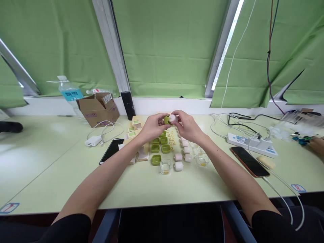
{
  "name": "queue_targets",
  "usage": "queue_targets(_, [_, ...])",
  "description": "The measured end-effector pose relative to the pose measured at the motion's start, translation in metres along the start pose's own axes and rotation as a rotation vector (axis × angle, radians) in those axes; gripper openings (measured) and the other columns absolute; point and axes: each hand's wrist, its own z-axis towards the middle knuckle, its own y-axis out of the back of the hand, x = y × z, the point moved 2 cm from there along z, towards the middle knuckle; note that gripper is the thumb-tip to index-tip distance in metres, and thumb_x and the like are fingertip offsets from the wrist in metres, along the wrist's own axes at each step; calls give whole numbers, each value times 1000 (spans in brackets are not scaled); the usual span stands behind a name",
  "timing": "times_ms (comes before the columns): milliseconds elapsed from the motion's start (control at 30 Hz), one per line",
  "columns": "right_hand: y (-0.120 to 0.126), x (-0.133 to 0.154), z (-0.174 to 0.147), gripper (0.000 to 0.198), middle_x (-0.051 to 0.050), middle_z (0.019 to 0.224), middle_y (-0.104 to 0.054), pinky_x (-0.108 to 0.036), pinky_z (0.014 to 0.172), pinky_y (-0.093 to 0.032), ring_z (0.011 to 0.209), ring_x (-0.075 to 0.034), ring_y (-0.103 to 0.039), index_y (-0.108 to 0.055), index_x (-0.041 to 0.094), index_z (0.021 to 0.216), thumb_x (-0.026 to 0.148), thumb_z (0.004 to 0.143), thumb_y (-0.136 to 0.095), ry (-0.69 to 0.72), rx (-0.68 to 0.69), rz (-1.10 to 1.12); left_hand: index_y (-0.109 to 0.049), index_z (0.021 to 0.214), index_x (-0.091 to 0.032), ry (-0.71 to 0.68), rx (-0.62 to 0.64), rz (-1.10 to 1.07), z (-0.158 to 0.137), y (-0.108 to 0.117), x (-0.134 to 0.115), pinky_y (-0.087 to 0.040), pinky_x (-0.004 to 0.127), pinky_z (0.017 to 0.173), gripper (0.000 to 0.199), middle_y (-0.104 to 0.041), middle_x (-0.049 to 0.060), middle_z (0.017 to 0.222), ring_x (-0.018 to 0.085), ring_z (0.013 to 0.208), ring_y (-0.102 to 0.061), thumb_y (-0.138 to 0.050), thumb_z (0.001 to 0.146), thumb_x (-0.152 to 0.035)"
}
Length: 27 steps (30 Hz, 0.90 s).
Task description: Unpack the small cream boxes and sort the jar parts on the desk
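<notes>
My left hand (156, 125) is closed around a small olive-green cup-like part (166, 119). Pinched in my right hand (186, 124) is a pale pinkish-white rounded piece (173, 118), which meets the green part. Both hands are raised over the rows on the table. Beneath them lie several green square trays (156, 160), small yellow pieces (171, 142) and pale pink rounded pieces (178, 166). A clear square container (165, 166) stands at the front of the rows, and more clear containers (202, 160) sit by my right forearm.
On the left are a black phone (111, 151), a white charger (93, 140), a cardboard box (98, 109), a large bottle (72, 96) and a black cylinder (128, 105). On the right are a power strip (251, 144), a phone (249, 161), cables, and another person's hand (317, 145).
</notes>
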Motion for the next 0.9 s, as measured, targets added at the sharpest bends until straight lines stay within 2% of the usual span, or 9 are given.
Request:
queue_targets(167, [16, -9, 4, 28, -10, 121, -67, -40, 81, -57, 98, -25, -67, -56, 23, 124, 34, 98, -57, -26, -81, 45, -72, 119, -17, 68, -98, -95, 6, 10, 11, -59, 30, 74, 47, -78, 8, 107, 21, 87, -72, -80, 73, -24])
queue_targets(233, [17, -21, 9, 27, -10, 121, -66, -39, 81, -56, 99, -25, -66, -60, 24, 120, 35, 95, -62, -33, -54, -15, -71, 120, -17, 67, -141, -136, 9, 15, 15, -61, 31, 77, 49, -77, 9, 112, 22, 91, -73, -80, 72, -21])
queue_targets(300, [11, -36, 17, 26, -10, 121, -66, -37, 84, -54, 99, -24, -66, -65, 23, 117, 30, 93, -65, -78, 63, -175, -71, 120, -16, 50, -185, -136, 12, 19, 19, -61, 31, 76, 51, -77, 10, 114, 21, 90, -73, -80, 71, -19])
queue_targets(400, [-14, -60, 31, 24, -12, 123, -69, -36, 87, -48, 105, -26, -66, -71, 21, 117, 26, 95, -61, -168, 408, -522, -70, 122, -15, 36, -209, -131, 15, 23, 21, -60, 29, 70, 52, -76, 11, 113, 18, 82, -72, -80, 70, -19])
queue_targets(467, [-32, -72, 40, 20, -14, 118, -72, -38, 91, -44, 109, -29, -66, -75, 18, 108, 24, 93, -62, -188, 514, -600, -70, 121, -15, 29, -200, -143, 15, 24, 20, -59, 28, 67, 51, -76, 11, 113, 18, 81, -71, -79, 71, -18])
queue_targets(533, [-48, -80, 48, 18, -17, 114, -74, -41, 95, -40, 112, -31, -65, -76, 16, 103, 21, 92, -62, -203, 561, -633, -71, 121, -16, 24, -187, -153, 14, 24, 18, -59, 28, 68, 50, -75, 11, 115, 18, 81, -71, -79, 71, -18])
queue_targets(633, [-65, -89, 54, 23, -20, 114, -75, -41, 98, -37, 114, -31, -65, -73, 13, 112, 21, 92, -63, -226, 605, -670, -70, 121, -15, 20, -176, -162, 13, 24, 16, -59, 29, 69, 49, -75, 11, 115, 17, 81, -71, -78, 72, -17])
queue_targets(767, [-75, -94, 54, 22, -20, 115, -75, -41, 100, -35, 113, -30, -65, -71, 12, 112, 19, 93, -64, -248, 639, -697, -70, 121, -15, 22, -169, -170, 14, 23, 16, -60, 29, 69, 49, -76, 10, 112, 17, 79, -71, -77, 73, -15])
queue_targets(900, [-79, -97, 50, 19, -17, 111, -76, -39, 101, -36, 110, -29, -66, -72, 14, 108, 18, 89, -69, -273, 647, -690, -70, 120, -15, 25, -160, -163, 15, 23, 15, -62, 30, 73, 49, -76, 11, 117, 19, 87, -73, -77, 72, -14])
